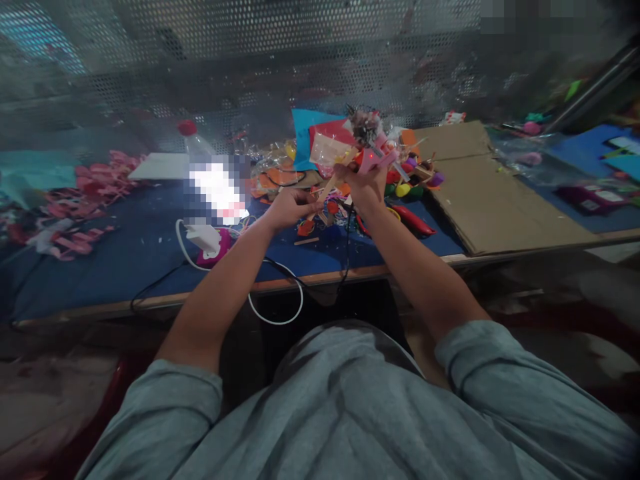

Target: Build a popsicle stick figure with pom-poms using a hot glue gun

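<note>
In the head view, the wooden craft stick (pixel 328 189) is in the air just above the worktop (pixel 125 270), between the two hands and in front of a crowded heap of small craft scraps (pixel 333 212). The left hand (pixel 290 208) has its thumb and fingers closed together on the lower end of the stick. The right hand (pixel 367 188) is wrapped around a pink hot-glue gun (pixel 373 159), as it seems from its shape and its small red light; whether its fingers also press the stick, I cannot tell. The first risk, in my judgement, is that the stick turns or slips, because the left hand pinches it only near one end. If the glue gun is hot, fingers so near to it could be burned. Also the black cable (pixel 349 250), which runs down from below the right hand over the front edge, could catch on the scraps or on the person's body and pull the gun aside. The stick's long axis lies diagonally and looks tilted: the lower end points left and toward the person, the other end points up to the right, away from the person.
</note>
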Demonstrator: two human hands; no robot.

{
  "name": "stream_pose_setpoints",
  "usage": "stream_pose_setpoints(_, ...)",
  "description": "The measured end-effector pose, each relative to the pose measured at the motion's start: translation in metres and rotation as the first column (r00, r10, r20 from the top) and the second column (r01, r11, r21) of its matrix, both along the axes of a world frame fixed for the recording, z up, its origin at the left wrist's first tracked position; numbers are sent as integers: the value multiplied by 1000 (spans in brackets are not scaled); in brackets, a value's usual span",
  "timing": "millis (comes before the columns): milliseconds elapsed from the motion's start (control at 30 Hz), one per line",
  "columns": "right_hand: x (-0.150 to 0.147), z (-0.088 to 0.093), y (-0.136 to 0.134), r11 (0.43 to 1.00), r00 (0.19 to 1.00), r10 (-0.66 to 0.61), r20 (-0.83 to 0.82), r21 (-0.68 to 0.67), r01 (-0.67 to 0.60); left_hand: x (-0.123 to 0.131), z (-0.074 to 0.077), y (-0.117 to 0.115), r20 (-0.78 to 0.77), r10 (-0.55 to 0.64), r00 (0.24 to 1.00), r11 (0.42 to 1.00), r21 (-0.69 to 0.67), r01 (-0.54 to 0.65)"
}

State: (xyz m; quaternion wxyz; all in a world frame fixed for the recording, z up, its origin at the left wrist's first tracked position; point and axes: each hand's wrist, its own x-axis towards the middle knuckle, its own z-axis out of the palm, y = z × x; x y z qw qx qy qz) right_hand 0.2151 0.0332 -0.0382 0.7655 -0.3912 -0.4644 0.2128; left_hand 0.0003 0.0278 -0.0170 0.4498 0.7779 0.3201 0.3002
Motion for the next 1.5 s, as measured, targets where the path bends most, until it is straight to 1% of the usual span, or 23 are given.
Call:
stream_pose_setpoints(133, 1, -2, 3, 999, 998, -5, -57, 35, 7, -1, 1, -1, -3, 3, 1000, 999, -32, -3)
stream_pose_setpoints(300, 3, -3, 5, 1000, 999, -28, -16, 4, 28, -2, 0, 1, -4, 23, 1000, 999, -37, -23)
stream_pose_setpoints(433, 6, -1, 3, 999, 999, -41, -21, -2, 41, -2, -2, 2, 10, 28, 1000, 999, -38, -28)
stream_pose_setpoints(533, 9, 3, 2, 999, 995, -54, -80, -6, 53, -2, -5, 3, 47, 39, 998, 999, -27, -37)
stream_pose_setpoints(633, 10, 6, 2, 995, 984, -95, -147, -10, 95, -3, -6, 5, 54, 37, 998, 999, -28, -36)
stream_pose_setpoints(767, 10, 10, 0, 990, 986, -135, -101, -52, 130, -3, -5, 5, 27, 65, 998, 997, -52, -63)
stream_pose_setpoints(867, 11, 9, 1, 986, 984, -163, -71, -36, 161, -2, -4, 5, 22, 73, 997, 996, -47, -72)
stream_pose_setpoints(1000, 15, 5, 6, 985, 982, -169, -87, 8, 170, -3, -5, 5, 34, 88, 996, 994, -61, -86)
stream_pose_setpoints(1067, 18, 4, 8, 982, 977, -186, -106, 0, 187, -3, -7, 5, 49, 99, 994, 993, -69, -95)
stream_pose_setpoints(1133, 19, 4, 9, 980, 972, -200, -121, -21, 199, -3, -9, 5, 81, 85, 993, 993, -82, -79)
stream_pose_setpoints(1233, 18, 3, 9, 980, 970, -199, -143, -22, 198, -3, -11, 7, 123, 42, 992, 995, -93, -31)
stream_pose_setpoints(1333, 15, 3, 8, 983, 970, -181, -162, -4, 183, -4, -10, 7, 130, 19, 991, 998, -67, -10)
stream_pose_setpoints(1500, 14, 4, 8, 987, 979, -158, -132, 3, 160, -4, -6, 6, 111, 63, 992, 998, -28, -60)
